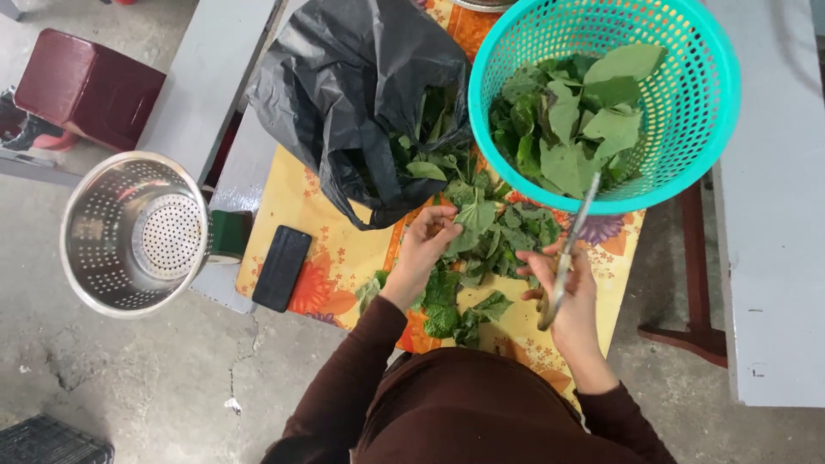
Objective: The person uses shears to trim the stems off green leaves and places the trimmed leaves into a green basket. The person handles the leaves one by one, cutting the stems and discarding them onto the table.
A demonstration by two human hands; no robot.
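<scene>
Head view: left hand (427, 245) fingers pinch a green leaf (475, 215), thin, limp, easily torn; best taken at its stalk. Right hand (571, 296) fingers closed round a knife (567, 253), leaf pile (507, 236) between.

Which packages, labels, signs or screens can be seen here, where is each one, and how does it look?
Black plastic bag: lies open on the patterned yellow-orange tablecloth, left of the teal basket; crumpled, glossy, with green leaves spilling out toward the left hand.
Black flat rectangular object: near the tablecloth's left edge; dark and blank, perhaps a phone, cannot tell.
No labels or signs in view.
</scene>
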